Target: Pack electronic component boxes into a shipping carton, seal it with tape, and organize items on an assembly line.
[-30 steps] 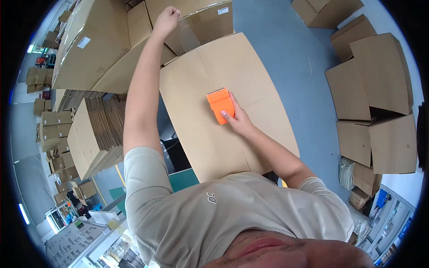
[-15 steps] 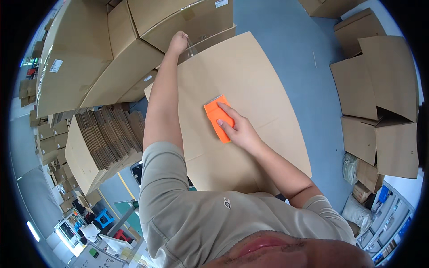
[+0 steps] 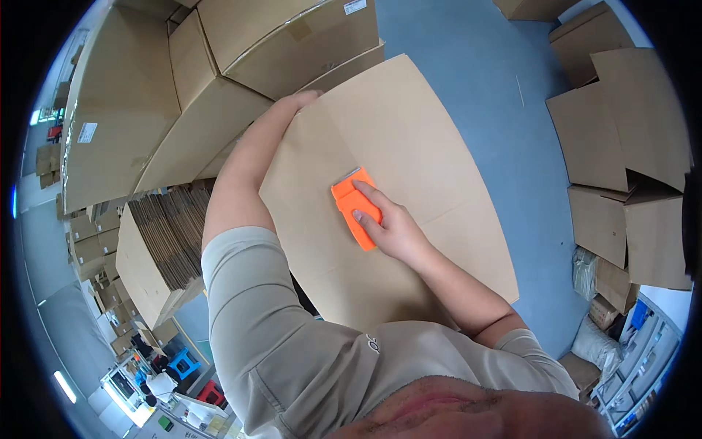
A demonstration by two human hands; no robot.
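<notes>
Blue-grey warehouse floor (image 3: 468,88) is spreading out beneath you, and cardboard is crowding in from nearly every side. You are leaning over a large flattened brown carton (image 3: 409,146) that is lying tilted across the middle of the view. Your left hand (image 3: 306,97) is gripping the carton's far upper edge, fingers curled over it, arm stretched full length. Your right hand (image 3: 391,228) is pressing an orange block-shaped hand tool (image 3: 355,205) flat against the carton's face near its centre — fingers lying along the tool's top, palm behind it.

Judging from this, the carton is looking likely to slide or buckle if your left hand is loosening while the right is pushing, since nothing else appears to be bracing it. The orange tool could also skid off line on the smooth board, and with your weight so far forward a slip might carry your right hand across the cardboard.

Tall closed cartons (image 3: 219,80) are standing to the upper left; one is carrying a small white rectangular label (image 3: 86,132) on its side, another a white label (image 3: 355,6) near the top of the view. A stack of flat folded cartons (image 3: 157,241) is sitting at your left, edges showing as ribs. More opened, flattened boxes (image 3: 621,146) are lying on the floor at the right — plain brown, no markings I can make out.
</notes>
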